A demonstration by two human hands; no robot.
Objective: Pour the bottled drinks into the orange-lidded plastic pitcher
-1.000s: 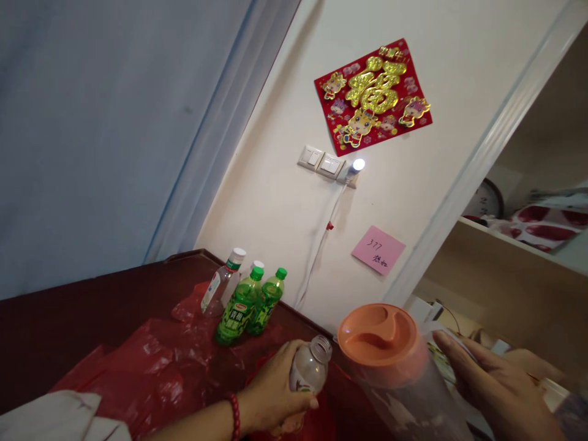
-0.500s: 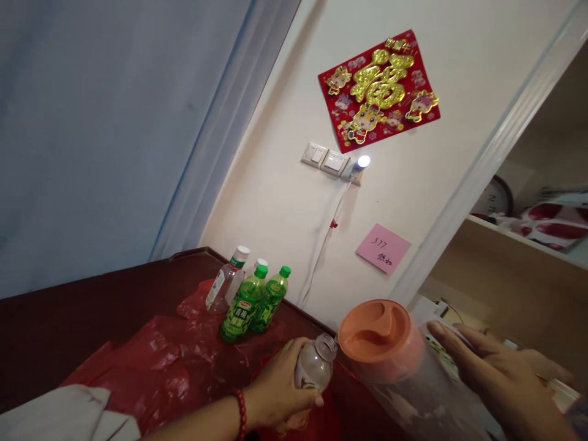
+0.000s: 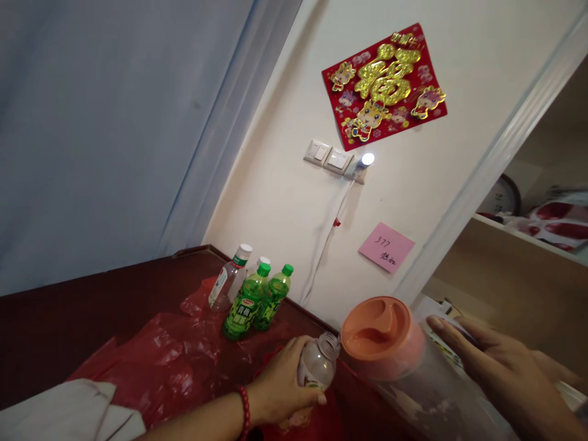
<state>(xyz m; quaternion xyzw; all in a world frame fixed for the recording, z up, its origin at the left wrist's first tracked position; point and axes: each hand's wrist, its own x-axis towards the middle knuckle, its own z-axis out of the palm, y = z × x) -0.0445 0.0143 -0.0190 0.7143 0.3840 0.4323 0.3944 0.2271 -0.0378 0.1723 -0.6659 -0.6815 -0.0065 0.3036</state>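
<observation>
My left hand, with a red bead bracelet on the wrist, grips an uncapped clear plastic bottle standing over red plastic. My right hand holds the side of a clear pitcher with an orange lid. The pitcher leans left, its lid edge right beside the bottle's open mouth. Behind them stand two green tea bottles and a clear bottle with a white cap.
A dark red-brown table carries crumpled red plastic bags. White cloth lies at the lower left. Wall switches, a lit plug light with a hanging cable, a pink note and a red decoration are behind. Shelves stand at right.
The view has drifted slightly, and the pitcher's lid has come a little closer to the bottle's mouth. Both hands keep their grips.
</observation>
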